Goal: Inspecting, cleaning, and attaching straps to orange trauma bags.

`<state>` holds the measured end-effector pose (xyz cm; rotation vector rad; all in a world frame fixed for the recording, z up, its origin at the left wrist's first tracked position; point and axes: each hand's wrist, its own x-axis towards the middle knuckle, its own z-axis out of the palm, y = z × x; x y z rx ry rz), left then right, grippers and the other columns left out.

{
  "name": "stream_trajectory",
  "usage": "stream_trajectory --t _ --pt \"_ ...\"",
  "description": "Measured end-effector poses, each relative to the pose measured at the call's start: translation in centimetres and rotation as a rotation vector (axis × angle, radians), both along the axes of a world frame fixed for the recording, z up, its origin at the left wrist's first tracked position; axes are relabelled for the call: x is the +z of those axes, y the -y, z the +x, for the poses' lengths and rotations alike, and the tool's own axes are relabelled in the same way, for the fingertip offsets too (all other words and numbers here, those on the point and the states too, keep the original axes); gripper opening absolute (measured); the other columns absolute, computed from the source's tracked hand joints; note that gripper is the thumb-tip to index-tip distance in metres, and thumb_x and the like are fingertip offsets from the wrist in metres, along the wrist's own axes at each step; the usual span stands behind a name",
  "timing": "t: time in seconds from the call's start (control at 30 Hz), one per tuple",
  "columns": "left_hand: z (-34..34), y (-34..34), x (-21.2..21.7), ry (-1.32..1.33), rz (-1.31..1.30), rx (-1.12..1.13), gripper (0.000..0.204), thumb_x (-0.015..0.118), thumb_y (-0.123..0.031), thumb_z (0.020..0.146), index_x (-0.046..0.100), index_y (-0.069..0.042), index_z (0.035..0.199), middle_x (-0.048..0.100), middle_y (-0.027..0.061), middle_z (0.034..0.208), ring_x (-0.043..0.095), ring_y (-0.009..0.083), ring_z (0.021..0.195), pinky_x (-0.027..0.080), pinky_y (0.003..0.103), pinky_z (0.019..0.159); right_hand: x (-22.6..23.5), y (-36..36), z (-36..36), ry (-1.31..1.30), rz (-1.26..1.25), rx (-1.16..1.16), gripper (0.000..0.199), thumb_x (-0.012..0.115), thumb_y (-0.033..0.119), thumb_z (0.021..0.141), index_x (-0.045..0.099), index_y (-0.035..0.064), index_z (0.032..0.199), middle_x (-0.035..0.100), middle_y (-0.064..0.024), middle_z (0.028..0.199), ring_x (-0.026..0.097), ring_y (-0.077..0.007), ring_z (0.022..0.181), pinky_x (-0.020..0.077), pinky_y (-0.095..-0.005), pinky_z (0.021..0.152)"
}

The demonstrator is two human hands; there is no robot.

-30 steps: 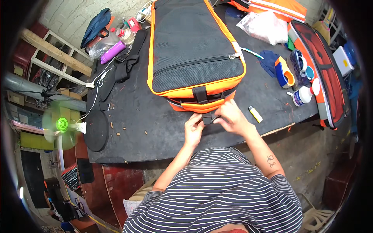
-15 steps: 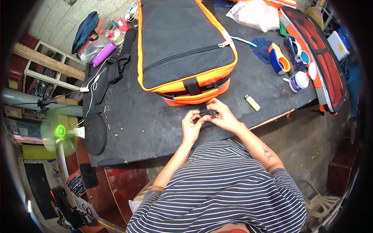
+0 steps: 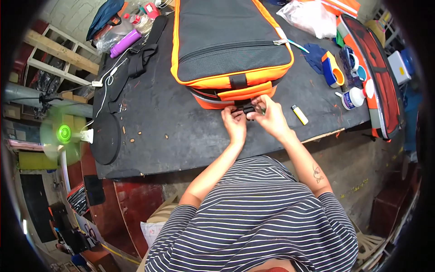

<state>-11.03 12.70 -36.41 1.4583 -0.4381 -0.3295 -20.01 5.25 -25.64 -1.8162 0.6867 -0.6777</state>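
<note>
Worktable: broad dark slab filling the upper middle of the frame, set at standing height so both forearms reached it from the lower edge.
Bag: large black fabric case with orange trim and zip, laid flat at top centre, its near end turned toward the body to bring the strap within reach.
Second bag panel: long black-and-orange piece at the right edge, apart from the work.
Round black disc: at the left table edge, clear of the hands.
Green fan: far left, beyond the table.
Plastic bag: clear and crumpled, upper right.
Left hand: just below the bag's near end; fingers curled together, pinching the buckle from the left.
Right hand: beside it, fingertips closed on the same buckle from the right, steadying it.
Glue bottle: white, lying right of centre.
Buckle: small black plastic clip on a short strap, centre frame, touching the bag's orange edge, clamped between both hands.
Lighter: small yellow one, just right of the right hand.
</note>
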Motion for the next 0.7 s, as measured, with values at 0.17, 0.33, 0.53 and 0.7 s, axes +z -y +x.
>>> stream_trajectory --t 0.17,0.33,0.53,0.7 --pt "0.9 -0.3 -0.3 -0.154 0.045 -0.044 0.029 0.074 -0.002 0.074 0.054 0.001 0.095 0.046 0.0074 0.102 0.058 0.0147 0.084 0.051 0.025 0.072 0.1 0.7 -1.7 0.144 0.060 0.142 0.025 0.059 -0.009 0.081 0.058 0.0000 0.105 0.063 -0.0032 0.078 0.059 -0.0075 0.075 0.0471 -0.0226 0.068" --pt "1.9 0.0 0.9 -0.681 -0.162 -0.087 0.027 0.074 -0.004 0.075 0.052 0.001 0.090 0.060 0.0061 0.074 0.057 0.0121 0.061 0.048 0.023 0.060 2.5 2.4 -1.0 -0.087 0.095 0.237 0.023 0.060 -0.007 0.080 0.066 0.0006 0.101 0.064 0.0016 0.087 0.055 -0.0051 0.077 0.0450 -0.0202 0.071" --pt "2.1 -0.6 0.1 -0.412 -0.032 -0.163 0.034 0.076 -0.005 0.072 0.053 0.000 0.097 0.056 0.0061 0.089 0.057 0.0122 0.071 0.051 0.026 0.068 1.8 2.7 0.9 0.136 0.118 0.227 0.023 0.059 -0.008 0.080 0.065 -0.0006 0.101 0.064 -0.0001 0.089 0.058 -0.0076 0.081 0.0470 -0.0213 0.074" --pt "1.0 1.7 1.5 0.346 0.114 -0.012 0.051 0.078 -0.002 0.062 0.047 -0.002 0.102 0.045 0.0154 0.098 0.053 0.0336 0.092 0.046 0.041 0.082 2.2 3.6 2.6 0.269 0.235 0.108 0.019 0.057 -0.004 0.084 0.063 0.0019 0.101 0.063 0.0007 0.088 0.056 -0.0049 0.079 0.0458 -0.0204 0.070"
